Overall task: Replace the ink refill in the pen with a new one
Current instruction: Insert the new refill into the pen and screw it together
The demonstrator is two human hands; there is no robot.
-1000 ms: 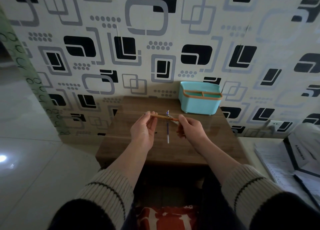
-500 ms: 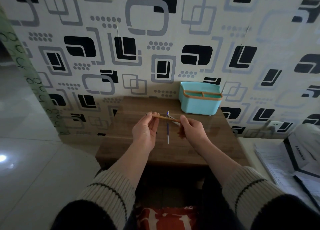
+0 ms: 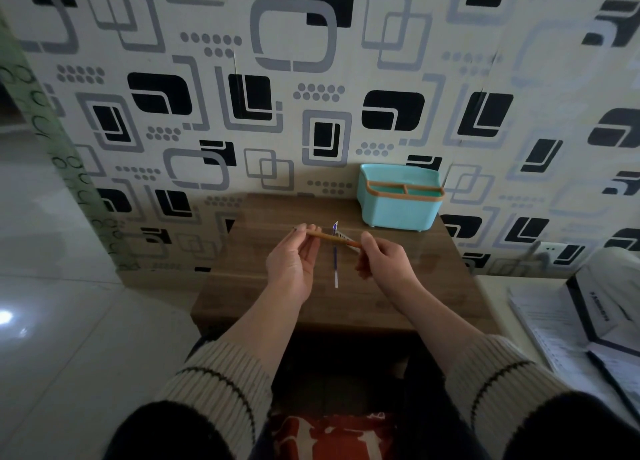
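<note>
Both hands grip the pen [image 3: 329, 237] by its ends, left hand [image 3: 292, 262] and right hand [image 3: 381, 259], probably to unscrew it. A refill [image 3: 335, 264] lies on the counter [image 3: 433, 286] just under the pen, likely kept within reach.

Both hands gripping pen [image 3: 329, 238] — refill [image 3: 335, 265] on table [image 3: 242, 304], teal organizer [image 3: 398, 210] behind

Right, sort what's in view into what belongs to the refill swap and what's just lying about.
For the job:
- orange pen, held at both ends
- left hand
- right hand
- blue refill on the wooden table

Lying about:
- teal organiser by the wall
- papers, far right
</note>
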